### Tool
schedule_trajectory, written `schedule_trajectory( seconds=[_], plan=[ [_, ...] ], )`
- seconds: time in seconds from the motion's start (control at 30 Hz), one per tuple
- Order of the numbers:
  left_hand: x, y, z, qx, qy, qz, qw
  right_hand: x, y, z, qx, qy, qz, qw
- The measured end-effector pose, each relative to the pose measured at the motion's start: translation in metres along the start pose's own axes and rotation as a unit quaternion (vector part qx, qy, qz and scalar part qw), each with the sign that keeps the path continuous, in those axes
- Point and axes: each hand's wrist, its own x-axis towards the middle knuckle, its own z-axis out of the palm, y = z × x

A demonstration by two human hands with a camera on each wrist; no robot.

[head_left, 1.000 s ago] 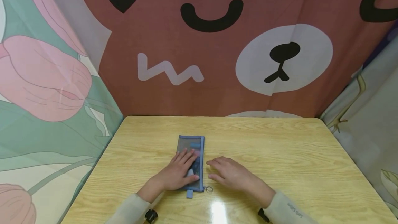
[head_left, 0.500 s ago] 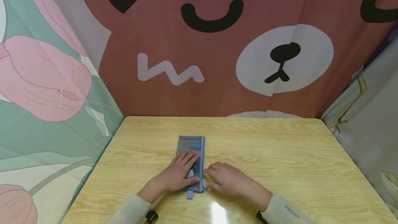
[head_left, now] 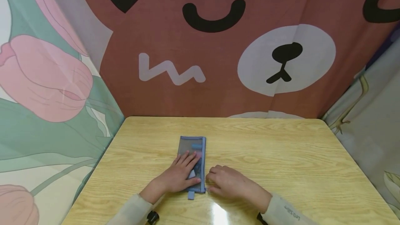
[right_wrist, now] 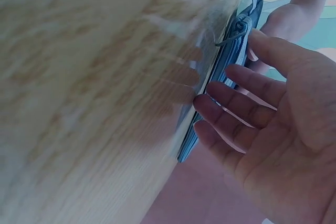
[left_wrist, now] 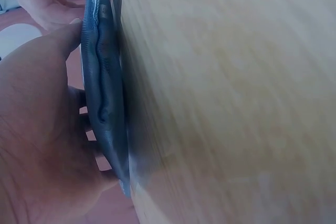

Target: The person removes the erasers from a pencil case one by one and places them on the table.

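A blue mesh zip pouch point(head_left: 185, 143) lies flat on the wooden table, its long zipper point(head_left: 203, 166) along the right side. Through the mesh show a blue piece point(head_left: 197, 146), a pinkish one and a whitish one. My left hand point(head_left: 175, 176) rests on the pouch with fingers spread. Beside the zipper's near end is my right hand point(head_left: 229, 182), fingers loosely bent. In the right wrist view, its thumb is right by the zipper pull's metal ring point(right_wrist: 227, 41), with thumb and fingers apart. From the head, that ring is hidden behind the right hand.
The pale wooden table point(head_left: 275, 148) has rounded far corners. A curtain with a bear print point(head_left: 156, 100) hangs behind it, and flowered cloth point(head_left: 47, 138) hangs at the left. A small fabric tab point(head_left: 191, 195) sticks out from the pouch's near end.
My right hand has moved left and nearer to me, up to the zipper's near end, its fingers bending more and covering the ring. The left hand and pouch have stayed in place.
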Motion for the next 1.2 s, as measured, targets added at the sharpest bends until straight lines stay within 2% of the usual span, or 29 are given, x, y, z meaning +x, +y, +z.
schedule_trajectory(
  seconds=[0.3, 0.6, 0.87, 1.2],
  plan=[
    [0.000, 0.002, -0.002, -0.006, -0.001, -0.002, 1.0000, 0.003, -0.002, -0.002, 0.008, -0.023, 0.004, 1.000],
    [0.000, 0.003, -0.003, -0.017, -0.009, -0.008, 0.9998, 0.008, -0.005, -0.001, 0.010, -0.030, -0.015, 0.999],
    [0.000, 0.003, -0.003, -0.013, -0.010, -0.006, 0.9998, 0.010, -0.006, 0.001, 0.000, -0.014, -0.024, 1.000],
    [0.002, 0.001, 0.000, -0.007, -0.014, -0.009, 0.9998, 0.012, -0.006, 0.006, -0.060, 0.032, -0.043, 0.997]
  ],
)
